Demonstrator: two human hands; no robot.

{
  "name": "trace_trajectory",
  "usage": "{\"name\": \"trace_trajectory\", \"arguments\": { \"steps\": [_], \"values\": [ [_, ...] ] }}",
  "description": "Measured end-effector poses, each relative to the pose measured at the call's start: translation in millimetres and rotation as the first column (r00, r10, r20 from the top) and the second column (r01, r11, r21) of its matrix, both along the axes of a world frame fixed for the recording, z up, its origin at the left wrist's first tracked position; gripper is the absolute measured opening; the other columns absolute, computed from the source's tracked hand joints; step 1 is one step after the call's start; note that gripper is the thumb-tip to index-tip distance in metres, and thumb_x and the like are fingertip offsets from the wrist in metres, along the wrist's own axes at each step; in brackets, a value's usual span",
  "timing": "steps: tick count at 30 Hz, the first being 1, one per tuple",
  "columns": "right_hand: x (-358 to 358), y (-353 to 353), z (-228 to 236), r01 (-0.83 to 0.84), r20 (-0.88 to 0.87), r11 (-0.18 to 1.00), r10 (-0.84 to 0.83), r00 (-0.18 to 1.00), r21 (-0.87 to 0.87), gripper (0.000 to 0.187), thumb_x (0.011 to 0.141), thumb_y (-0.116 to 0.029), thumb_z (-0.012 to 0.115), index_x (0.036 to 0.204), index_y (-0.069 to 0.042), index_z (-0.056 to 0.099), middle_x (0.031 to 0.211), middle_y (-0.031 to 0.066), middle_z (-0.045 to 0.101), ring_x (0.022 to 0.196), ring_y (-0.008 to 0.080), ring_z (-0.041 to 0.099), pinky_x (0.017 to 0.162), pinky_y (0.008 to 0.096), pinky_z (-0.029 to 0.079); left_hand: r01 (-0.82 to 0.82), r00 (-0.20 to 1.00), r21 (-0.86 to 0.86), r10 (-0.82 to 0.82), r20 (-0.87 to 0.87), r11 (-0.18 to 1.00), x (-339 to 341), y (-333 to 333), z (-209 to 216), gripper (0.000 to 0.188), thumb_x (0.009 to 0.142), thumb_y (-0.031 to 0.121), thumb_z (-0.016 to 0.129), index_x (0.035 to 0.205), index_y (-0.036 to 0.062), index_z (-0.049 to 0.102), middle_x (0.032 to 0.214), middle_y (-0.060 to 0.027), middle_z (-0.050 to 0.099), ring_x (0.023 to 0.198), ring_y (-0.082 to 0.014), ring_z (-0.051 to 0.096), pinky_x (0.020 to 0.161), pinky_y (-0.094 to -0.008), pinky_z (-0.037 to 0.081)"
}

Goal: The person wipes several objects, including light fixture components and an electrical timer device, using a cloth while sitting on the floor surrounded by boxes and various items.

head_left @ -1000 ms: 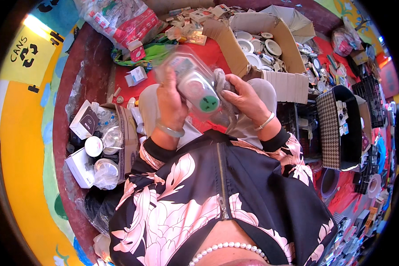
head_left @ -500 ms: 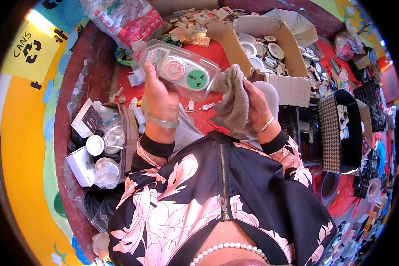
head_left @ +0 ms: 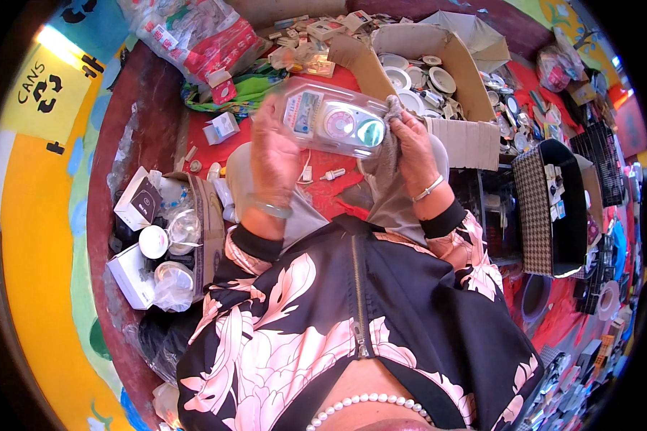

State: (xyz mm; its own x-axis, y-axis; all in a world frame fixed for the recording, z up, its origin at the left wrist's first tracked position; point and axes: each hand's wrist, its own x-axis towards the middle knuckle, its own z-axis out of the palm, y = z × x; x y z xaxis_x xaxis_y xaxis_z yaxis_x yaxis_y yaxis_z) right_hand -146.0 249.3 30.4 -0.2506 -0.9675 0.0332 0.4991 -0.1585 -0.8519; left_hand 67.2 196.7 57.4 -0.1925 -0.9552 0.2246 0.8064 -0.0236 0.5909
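Note:
A plug-in timer [head_left: 340, 123] with a round dial and a green socket face lies inside a clear plastic package [head_left: 338, 148], held up above my knees. My left hand [head_left: 274, 158] is at the package's left end, its fingers smeared by motion, so its grip is unclear. A grey-brown cloth [head_left: 389, 154] hangs from my right hand [head_left: 413, 147], which is closed on it. That hand and the cloth press against the package's right end. Glare covers part of the socket face.
Behind stands an open cardboard box [head_left: 474, 86] of white round fittings. A carton [head_left: 207, 215] with small boxes and clear wrapped items sits at left. On the red floor covering lie a small white box [head_left: 223, 128] and a white plug-like piece [head_left: 332, 174]. A houndstooth bin [head_left: 532, 208] stands at right.
The package has shifted right and turned more level. The cloth, which hung apart at its right, now touches its right end. My left hand has moved right, its fingers now blurred.

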Motion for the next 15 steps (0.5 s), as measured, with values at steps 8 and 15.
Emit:
{"name": "trace_trajectory", "arguments": {
  "steps": [8, 15],
  "values": [
    [-1, 10, 15, -0.064, -0.901, 0.966, -0.208, 0.381, -0.25, 0.018, 0.076, -0.006, 0.053, 0.092, 0.001, 0.05, 0.084, 0.0188, 0.053, 0.079, 0.0349, 0.054, 0.071, 0.0388, 0.044, 0.476, 0.307, -0.612, 0.532, 0.789, 0.632, 7, -8, 9, 0.031, 0.082, 0.023, 0.063, 0.103, 0.0009, 0.058, 0.099, -0.0122, 0.061, 0.091, -0.0227, 0.058, 0.079, -0.0314, 0.045],
    [16, 18, 35, -0.149, -0.943, 0.942, -0.272, 0.19, -0.302, 0.018, 0.074, -0.008, 0.055, 0.09, -0.001, 0.049, 0.085, 0.0177, 0.051, 0.084, 0.0369, 0.051, 0.073, 0.0425, 0.042, 0.38, 0.388, -0.53, 0.39, 0.835, 0.758, -7, 13, -2, 0.016, 0.083, 0.014, 0.06, 0.09, 0.0004, 0.06, 0.081, -0.0147, 0.059, 0.075, -0.0268, 0.058, 0.066, -0.0316, 0.045]
  ]
}}
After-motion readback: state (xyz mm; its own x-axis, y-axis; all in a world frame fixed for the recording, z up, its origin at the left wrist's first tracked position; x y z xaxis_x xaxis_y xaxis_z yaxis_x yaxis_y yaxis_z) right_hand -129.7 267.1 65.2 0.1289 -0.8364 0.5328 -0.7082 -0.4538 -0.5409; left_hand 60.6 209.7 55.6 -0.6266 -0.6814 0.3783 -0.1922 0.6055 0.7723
